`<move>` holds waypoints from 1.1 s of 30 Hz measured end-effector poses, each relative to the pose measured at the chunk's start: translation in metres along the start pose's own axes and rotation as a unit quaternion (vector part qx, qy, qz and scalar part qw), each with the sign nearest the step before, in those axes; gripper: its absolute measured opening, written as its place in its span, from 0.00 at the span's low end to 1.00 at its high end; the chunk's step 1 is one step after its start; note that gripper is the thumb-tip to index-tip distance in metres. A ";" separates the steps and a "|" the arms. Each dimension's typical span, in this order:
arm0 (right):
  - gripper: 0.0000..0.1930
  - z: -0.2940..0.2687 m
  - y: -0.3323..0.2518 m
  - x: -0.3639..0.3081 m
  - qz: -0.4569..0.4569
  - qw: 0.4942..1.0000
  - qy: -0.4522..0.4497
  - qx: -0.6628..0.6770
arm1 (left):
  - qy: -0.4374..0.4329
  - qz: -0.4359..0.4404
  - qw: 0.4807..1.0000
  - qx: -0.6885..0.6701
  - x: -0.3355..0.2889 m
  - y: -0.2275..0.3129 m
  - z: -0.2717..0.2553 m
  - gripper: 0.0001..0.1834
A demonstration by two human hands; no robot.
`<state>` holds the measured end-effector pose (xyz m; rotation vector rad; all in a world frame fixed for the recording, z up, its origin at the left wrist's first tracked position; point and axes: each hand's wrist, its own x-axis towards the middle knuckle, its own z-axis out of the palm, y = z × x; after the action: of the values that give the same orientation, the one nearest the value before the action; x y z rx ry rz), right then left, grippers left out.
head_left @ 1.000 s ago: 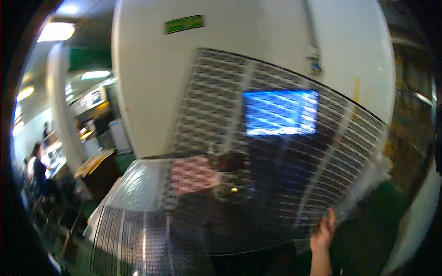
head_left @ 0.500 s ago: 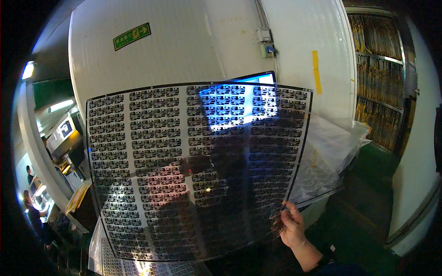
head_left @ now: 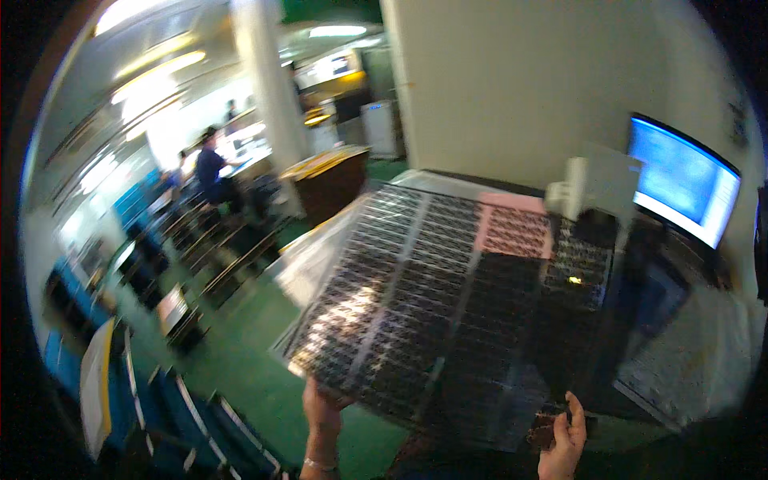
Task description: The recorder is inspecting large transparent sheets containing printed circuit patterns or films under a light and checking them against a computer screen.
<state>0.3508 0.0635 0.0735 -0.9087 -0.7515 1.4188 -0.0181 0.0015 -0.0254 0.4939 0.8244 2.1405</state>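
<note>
A large see-through film sheet (head_left: 424, 264) with rows of small black printed patterns slants in front of me, glossy with reflections. My left hand (head_left: 322, 406), a band at its wrist, is closed on the near left part of its edge, the fingers partly behind the film. At the near right corner my right hand (head_left: 566, 436) pinches the edge between thumb and fingers. A pink sheet (head_left: 512, 202) shows beyond and through the film. More clear film (head_left: 308, 268) lies under its left side, over the desk.
A lit monitor (head_left: 685, 181) stands at the right, with clear plastic sheets (head_left: 696, 360) below it. A brown cabinet (head_left: 330, 188) stands behind. Blue racks (head_left: 168, 416) line the near left over green floor (head_left: 248, 344). A seated person (head_left: 214, 172) is far left.
The view has swung left, bringing in the workroom. The film has dropped from upright before the monitor to a slant over the desk. My left hand has come into view on its edge.
</note>
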 end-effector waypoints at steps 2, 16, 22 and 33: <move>0.17 0.016 0.005 0.002 0.049 0.998 -0.034 -0.017 | -0.137 0.039 0.973 -0.183 -0.017 0.006 -0.033 0.30; 0.18 -0.020 0.048 0.008 0.088 0.931 -0.115 -0.335 | 0.199 0.045 0.969 0.138 -0.024 0.037 0.024 0.08; 0.18 -0.018 0.052 -0.006 0.172 0.953 -0.171 -0.183 | 0.176 0.064 0.963 0.195 -0.014 0.035 0.037 0.13; 0.11 -0.023 0.032 -0.012 0.247 0.961 -0.117 -0.043 | 0.220 0.080 0.950 0.207 -0.017 0.031 -0.001 0.14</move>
<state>0.3548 0.0483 0.0355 -1.0535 -0.7995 1.9717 -0.0245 -0.0269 -0.0060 0.2964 1.5509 2.2654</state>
